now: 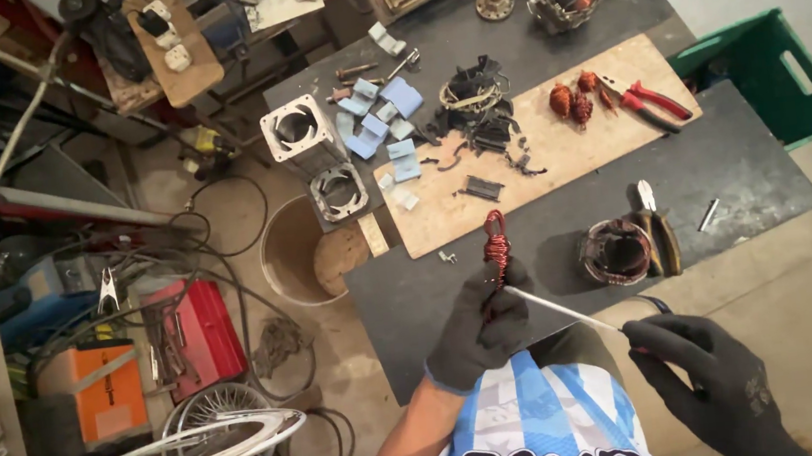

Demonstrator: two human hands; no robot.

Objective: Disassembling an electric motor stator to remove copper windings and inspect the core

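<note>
Above the bench (413,298), left hand (482,326) grips a coil (496,244); right hand (713,377) pinches a sleeve (560,309) running between them.

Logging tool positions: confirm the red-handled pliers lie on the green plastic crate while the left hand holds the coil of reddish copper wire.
Wrong place: the head view shows the red-handled pliers on the light wooden board, not the green plastic crate. The left hand does hold the coil of reddish copper wire.

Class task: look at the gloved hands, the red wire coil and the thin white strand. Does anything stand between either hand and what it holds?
Nothing visible does. The left hand grips the red wire coil directly; the right hand pinches the white strand running between them.
</note>
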